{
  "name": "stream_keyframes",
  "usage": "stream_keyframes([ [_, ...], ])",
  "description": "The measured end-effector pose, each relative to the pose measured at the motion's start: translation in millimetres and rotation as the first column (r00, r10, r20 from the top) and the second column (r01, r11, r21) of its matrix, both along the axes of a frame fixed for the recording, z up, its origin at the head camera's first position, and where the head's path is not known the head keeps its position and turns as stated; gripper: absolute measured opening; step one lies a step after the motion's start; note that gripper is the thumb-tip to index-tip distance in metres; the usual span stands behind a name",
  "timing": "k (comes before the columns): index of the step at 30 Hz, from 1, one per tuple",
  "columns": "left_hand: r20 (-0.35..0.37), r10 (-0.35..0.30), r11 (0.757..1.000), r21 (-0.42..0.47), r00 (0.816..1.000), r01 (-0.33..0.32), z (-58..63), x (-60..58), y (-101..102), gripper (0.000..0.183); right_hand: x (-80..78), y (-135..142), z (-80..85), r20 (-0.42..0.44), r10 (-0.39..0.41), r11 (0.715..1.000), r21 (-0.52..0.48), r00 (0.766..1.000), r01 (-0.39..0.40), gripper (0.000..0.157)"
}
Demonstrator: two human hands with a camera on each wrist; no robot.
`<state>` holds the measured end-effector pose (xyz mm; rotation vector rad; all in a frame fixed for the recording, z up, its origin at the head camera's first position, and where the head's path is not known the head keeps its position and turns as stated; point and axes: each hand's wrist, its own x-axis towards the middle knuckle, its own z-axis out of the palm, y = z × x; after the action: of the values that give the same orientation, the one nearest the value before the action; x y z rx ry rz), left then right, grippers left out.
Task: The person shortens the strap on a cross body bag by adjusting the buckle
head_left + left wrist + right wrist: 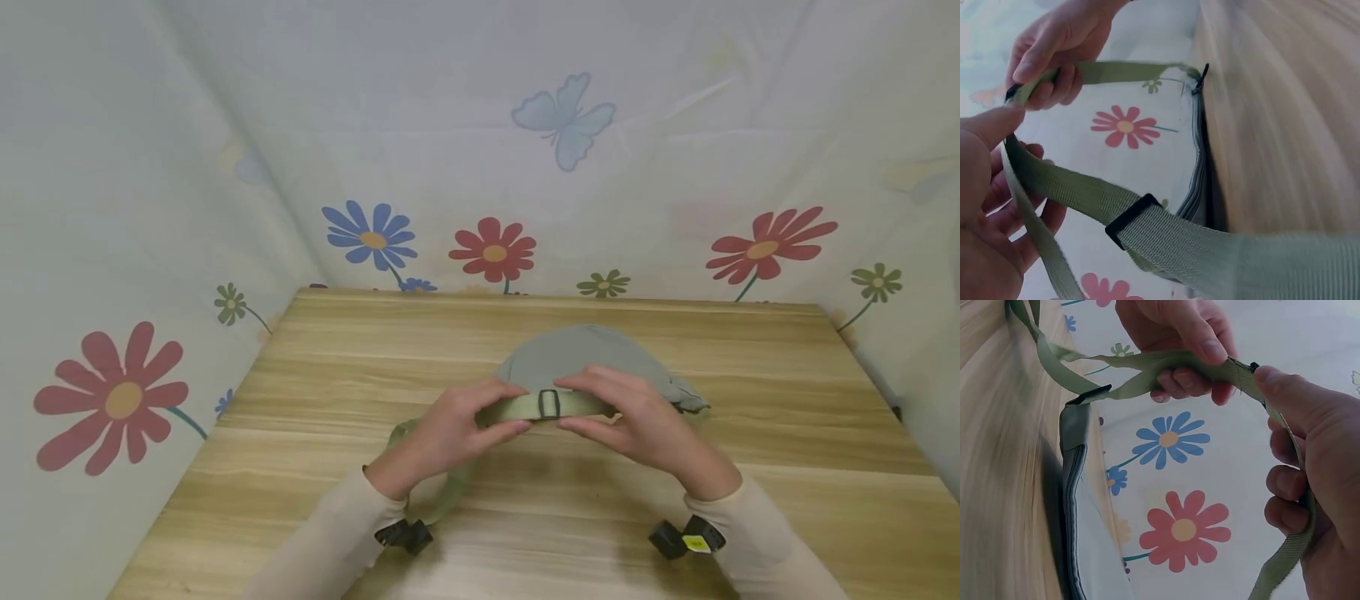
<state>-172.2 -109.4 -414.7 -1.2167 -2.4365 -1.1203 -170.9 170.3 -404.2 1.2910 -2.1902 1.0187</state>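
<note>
A grey-green bag (pixel 592 350) with a curved top sits on the table in front of both hands. Its green webbing strap (pixel 517 408) is raised before it, stretched between the hands. My left hand (pixel 446 425) pinches the strap between thumb and fingers, just left of a black slide buckle (pixel 541 405). On the buckle's other side my right hand (pixel 641 417) pinches the same strap. A second black slider (pixel 1132 222) shows lower on the webbing in the left wrist view. In the right wrist view, strap passes behind the curled fingers (pixel 1288 481).
The wooden table (pixel 300 467) reaches back to a flower-printed cloth wall (pixel 420 150). A loop of strap hangs by the left forearm (pixel 450 492). Small black cameras (pixel 405 535) are worn on both wrists.
</note>
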Motion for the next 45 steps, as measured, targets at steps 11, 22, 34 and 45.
stream_keyframes([
  [11,-0.132,-0.03,0.999,-0.044,0.991,0.025,20.1,-7.3,-1.8,0.035,-6.3,-4.2,21.8,-0.112,0.025,1.0,-0.005,0.993,-0.026,0.037],
  [22,-0.21,-0.026,1.0,-0.003,0.977,0.026,50.5,-13.7,-6.5,0.038,-6.4,-5.0,44.0,-0.133,-0.055,0.998,-0.029,0.99,0.052,0.05],
  [34,-0.186,0.036,0.999,0.047,0.982,-0.027,54.5,-15.2,-20.1,0.036,-6.3,14.7,48.5,-0.163,-0.138,0.99,-0.029,0.977,0.135,0.049],
  [45,-0.128,-0.029,0.992,0.122,0.991,0.045,47.3,-16.7,-13.7,0.041,-8.0,10.1,44.7,-0.157,-0.101,0.992,-0.086,0.982,0.088,0.045],
])
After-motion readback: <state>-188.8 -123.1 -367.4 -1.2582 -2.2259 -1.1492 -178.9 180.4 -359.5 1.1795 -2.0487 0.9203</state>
